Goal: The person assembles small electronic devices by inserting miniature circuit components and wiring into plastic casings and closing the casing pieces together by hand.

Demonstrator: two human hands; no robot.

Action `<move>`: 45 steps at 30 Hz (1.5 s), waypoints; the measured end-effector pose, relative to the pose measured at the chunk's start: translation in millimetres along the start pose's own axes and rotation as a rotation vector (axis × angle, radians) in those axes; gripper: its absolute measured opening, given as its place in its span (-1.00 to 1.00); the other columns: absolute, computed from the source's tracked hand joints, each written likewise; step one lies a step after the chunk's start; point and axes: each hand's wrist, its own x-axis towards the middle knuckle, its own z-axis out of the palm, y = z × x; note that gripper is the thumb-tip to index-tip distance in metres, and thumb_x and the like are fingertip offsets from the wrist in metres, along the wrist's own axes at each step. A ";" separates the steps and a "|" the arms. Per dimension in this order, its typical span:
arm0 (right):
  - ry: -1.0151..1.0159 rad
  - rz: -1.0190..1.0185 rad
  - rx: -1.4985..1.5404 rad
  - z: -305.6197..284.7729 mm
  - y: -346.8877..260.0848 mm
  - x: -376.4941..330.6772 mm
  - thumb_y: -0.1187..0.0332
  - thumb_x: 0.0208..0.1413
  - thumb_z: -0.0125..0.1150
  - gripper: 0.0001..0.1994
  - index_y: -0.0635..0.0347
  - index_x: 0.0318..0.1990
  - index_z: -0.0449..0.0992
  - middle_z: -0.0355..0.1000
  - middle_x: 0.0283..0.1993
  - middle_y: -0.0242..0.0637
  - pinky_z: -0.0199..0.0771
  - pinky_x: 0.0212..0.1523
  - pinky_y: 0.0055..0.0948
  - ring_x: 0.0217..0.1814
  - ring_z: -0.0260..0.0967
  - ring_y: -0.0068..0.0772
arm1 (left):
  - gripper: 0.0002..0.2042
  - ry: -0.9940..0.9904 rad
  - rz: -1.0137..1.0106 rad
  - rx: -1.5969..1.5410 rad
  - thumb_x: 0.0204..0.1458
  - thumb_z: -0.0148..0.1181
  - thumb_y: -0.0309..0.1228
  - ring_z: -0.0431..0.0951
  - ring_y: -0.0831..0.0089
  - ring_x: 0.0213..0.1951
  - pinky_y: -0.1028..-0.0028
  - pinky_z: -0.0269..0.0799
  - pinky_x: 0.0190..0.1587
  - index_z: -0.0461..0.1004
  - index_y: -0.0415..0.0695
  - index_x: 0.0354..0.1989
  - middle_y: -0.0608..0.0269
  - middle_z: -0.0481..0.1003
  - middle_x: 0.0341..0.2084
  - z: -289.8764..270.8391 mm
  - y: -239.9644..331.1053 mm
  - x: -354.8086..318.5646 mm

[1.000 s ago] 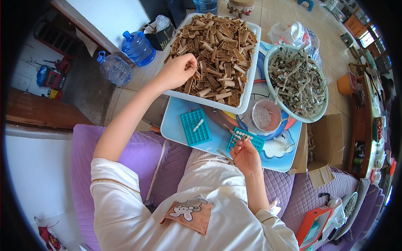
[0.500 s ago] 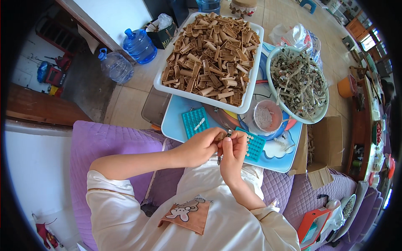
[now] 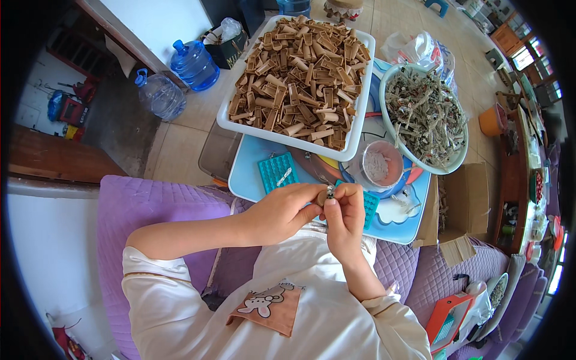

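Observation:
My two hands meet over the near edge of a low blue table [image 3: 239, 180], fingertips almost touching. A small brown piece [image 3: 322, 198] peeks out of the pinch of my left hand [image 3: 291, 209]. My right hand [image 3: 344, 219] pinches a small dark-and-silver part [image 3: 330, 191], its thumb on top; fingers cover most of both pieces. One teal tray with small round pockets [image 3: 272, 171] lies beyond my left hand, a white strip [image 3: 284, 176] across it. A second teal pocketed tray [image 3: 371, 207] is partly behind my right hand.
A white tray [image 3: 225, 117] heaped with brown half-tube pieces [image 3: 306, 72] overlaps the table's far side. To its right are a clear cup [image 3: 360, 165] of white bits and a pale green basin [image 3: 464, 147] of tangled small parts. A cardboard box [image 3: 471, 201] stands right.
Both hands have shifted slightly right and turned. The brown piece now shows between my fingertips, and the dark strip that hung below them is out of sight. The view has moved slightly.

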 end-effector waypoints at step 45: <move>-0.032 -0.282 -0.658 15.6 3.9 21.4 0.63 -0.17 0.12 -0.77 0.26 -0.27 0.44 0.29 -0.44 -0.23 0.31 -0.59 -0.55 -0.52 0.31 -0.40 | -0.65 0.262 -0.450 -0.906 0.10 -0.17 -0.38 0.34 0.53 -0.11 0.51 0.38 -0.12 0.11 -0.07 0.09 0.22 0.29 -0.10 -6.6 -23.5 -2.4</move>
